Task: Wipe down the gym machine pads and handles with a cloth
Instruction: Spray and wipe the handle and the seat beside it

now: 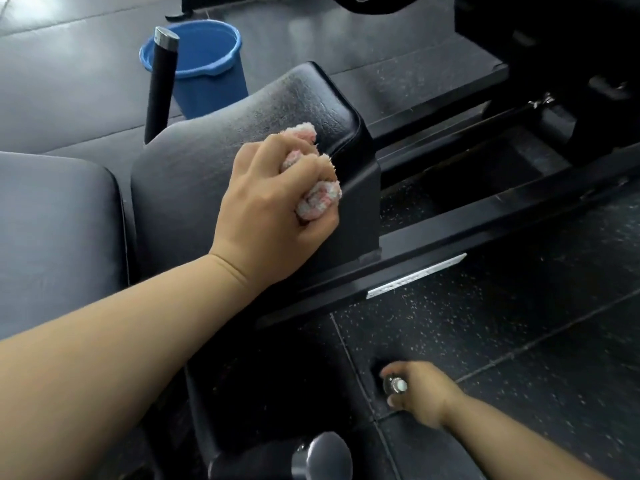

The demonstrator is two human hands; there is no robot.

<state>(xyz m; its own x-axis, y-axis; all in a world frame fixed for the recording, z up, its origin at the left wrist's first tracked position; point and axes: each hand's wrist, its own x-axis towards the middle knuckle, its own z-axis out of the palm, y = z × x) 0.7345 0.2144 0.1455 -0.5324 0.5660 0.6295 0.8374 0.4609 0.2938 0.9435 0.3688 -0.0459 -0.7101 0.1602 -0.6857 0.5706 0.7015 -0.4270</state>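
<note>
The person leans over the machine with the left hand [266, 206] on the black seat pad [242, 133], down at its right-hand edge where the top rolls over into the side. The fingers [273, 150] of that hand are clenched round a bunched pink and white cloth [320, 197]; tufts of it stick out above the knuckles and below the thumb, and it is pressed against the pad's edge. The pad's surface looks grained and catches the light near its far corner.

Low on the right, the right hand [420, 393] hangs close to the speckled dark floor [519, 323], its fingers wrapped round a small clear bottle [396, 385] with a white top. That part is blurred, so I cannot tell what kind of bottle it is, nor whether it touches the floor.

A second, greyer pad [59, 220] lies just beside the first on its left. Between them at the far end a black handle [161, 84] with a chrome cap stands up, tilted a little. Behind the handle and the far edge of the seat pad, a blue bucket [207, 64] sits on the floor. On the right of the pad, black frame rails [450, 216] run away over the floor, and the nearer rail bears a pale strip [415, 275]. At the near bottom edge a rounded grey knob [325, 455] pokes up
</note>
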